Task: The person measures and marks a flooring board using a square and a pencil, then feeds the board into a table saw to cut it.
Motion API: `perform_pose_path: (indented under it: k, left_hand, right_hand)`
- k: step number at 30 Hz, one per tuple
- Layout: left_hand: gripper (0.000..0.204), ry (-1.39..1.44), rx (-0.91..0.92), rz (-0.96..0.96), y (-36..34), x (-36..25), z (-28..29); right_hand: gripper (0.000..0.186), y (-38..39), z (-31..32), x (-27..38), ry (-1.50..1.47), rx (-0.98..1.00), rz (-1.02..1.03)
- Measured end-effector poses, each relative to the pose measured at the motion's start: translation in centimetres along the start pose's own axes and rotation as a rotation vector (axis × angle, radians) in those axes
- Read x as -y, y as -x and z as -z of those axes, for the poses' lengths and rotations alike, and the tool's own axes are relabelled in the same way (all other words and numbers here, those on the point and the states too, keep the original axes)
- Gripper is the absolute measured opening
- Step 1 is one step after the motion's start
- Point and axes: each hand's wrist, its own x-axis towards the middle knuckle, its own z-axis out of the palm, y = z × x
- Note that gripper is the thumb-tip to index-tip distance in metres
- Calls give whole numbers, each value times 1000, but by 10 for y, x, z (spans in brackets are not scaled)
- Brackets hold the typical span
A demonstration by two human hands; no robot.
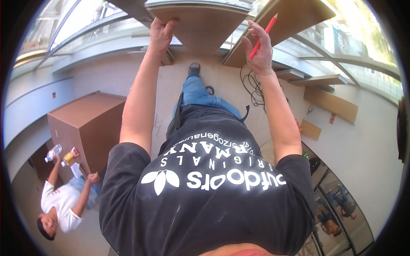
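Note:
My left hand (161, 35) grips the left edge of a brown board (207, 32) held up in front of me, its thumb lying on the brown face. Pale, layered edges (198, 5) show along the top of this board. A red pencil (270, 24) sits between the fingers of my right hand (259, 51), tip pointing up and away. That hand is raised to the right of the board, apart from it. Behind it leans another large brown panel (294, 21).
Coiled black cable (255, 87) lies on the floor beneath my right forearm. Loose boards (331, 103) are at the right, near the windows. A big brown box-shaped cabinet (87, 113) stands at left. Beside it, another person (64, 198) has a hand at a bottle (53, 153).

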Motion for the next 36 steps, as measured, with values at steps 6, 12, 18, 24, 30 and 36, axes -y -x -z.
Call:
perform_pose_path:
  k: [6,12,18,24,30,36]
  left_hand:
    - [43,132,-22,-35,3,21,-1]
    - [39,289,-24,-24,-2,30,-10]
    - [39,170,-70,-1,-17,20,-14]
    - [41,54,-81,-59,-21,-2,-17]
    - [36,158,-119,-86,-18,20,-16]
    - [32,171,-137,-35,-23,21,-22]
  right_hand:
    - [56,-6,-22,4,63,91,-74]
    - [42,-23,-29,20,204,200,-125]
    - [40,-32,-30,25,126,200,-229]
    - [28,-42,5,41,34,-122,67]
    - [37,-88,36,151,186,229,523]
    - [36,-109,5,150,292,316,662]
